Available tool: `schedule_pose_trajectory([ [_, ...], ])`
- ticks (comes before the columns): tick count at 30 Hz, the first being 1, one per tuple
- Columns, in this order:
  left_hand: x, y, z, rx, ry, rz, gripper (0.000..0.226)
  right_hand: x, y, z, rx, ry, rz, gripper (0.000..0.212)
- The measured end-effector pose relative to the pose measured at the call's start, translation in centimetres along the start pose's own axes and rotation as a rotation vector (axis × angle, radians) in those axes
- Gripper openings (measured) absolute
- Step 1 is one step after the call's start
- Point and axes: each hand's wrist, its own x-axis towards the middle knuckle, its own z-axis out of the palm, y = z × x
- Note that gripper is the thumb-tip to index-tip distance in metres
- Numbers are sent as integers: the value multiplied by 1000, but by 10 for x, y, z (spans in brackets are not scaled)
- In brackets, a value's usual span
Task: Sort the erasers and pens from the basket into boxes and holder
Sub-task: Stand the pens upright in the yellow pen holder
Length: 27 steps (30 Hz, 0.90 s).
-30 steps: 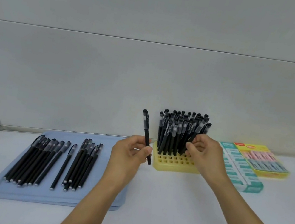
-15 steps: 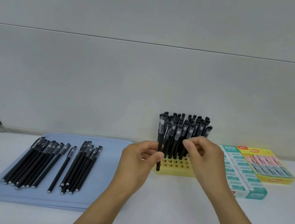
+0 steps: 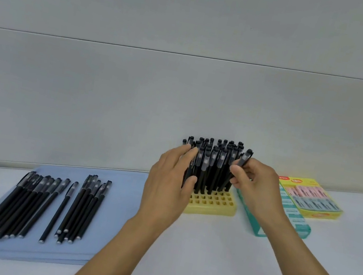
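Note:
A yellow grid pen holder (image 3: 212, 203) stands at the middle of the white shelf, packed with several upright black pens (image 3: 213, 164). My left hand (image 3: 168, 186) rests with straight fingers against the pens on the holder's left side, its thumb beside one standing pen (image 3: 190, 168). On the holder's right side, my right hand (image 3: 254, 186) pinches a tilted black pen (image 3: 243, 160) near its cap. More black pens (image 3: 42, 205) lie side by side on a blue tray (image 3: 121, 199) to the left.
A teal eraser box (image 3: 293, 215) lies just right of the holder, partly under my right wrist. A yellow box of pink and blue erasers (image 3: 310, 201) sits beyond it. A grey wall rises behind, and the shelf's front edge runs below my forearms.
My left hand has set its pen down into the holder's left side and straightened its fingers. My right hand has shifted right and up, still pinching a pen at the holder's right edge.

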Motion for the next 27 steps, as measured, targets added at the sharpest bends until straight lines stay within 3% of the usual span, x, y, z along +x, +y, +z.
schedule_pose_trajectory([
  [12,-24,-17,-6,-11,-96,-96,45,9,11,20,-231,-135,39,16],
  [15,-39,-27,-18,16,-109,-127,43,-4,2,20,-332,14,58,30],
  [18,-56,-48,-42,86,-68,-214,43,-38,-23,35,-113,208,-4,30],
  [21,-72,-78,-71,219,1,-353,43,-62,-47,73,-129,-29,-107,16],
  [24,-82,-104,-99,349,-63,-551,53,-76,-74,119,-343,-403,-169,29],
  [27,-84,-120,-115,431,-228,-676,66,-85,-96,162,-483,-604,-195,47],
])
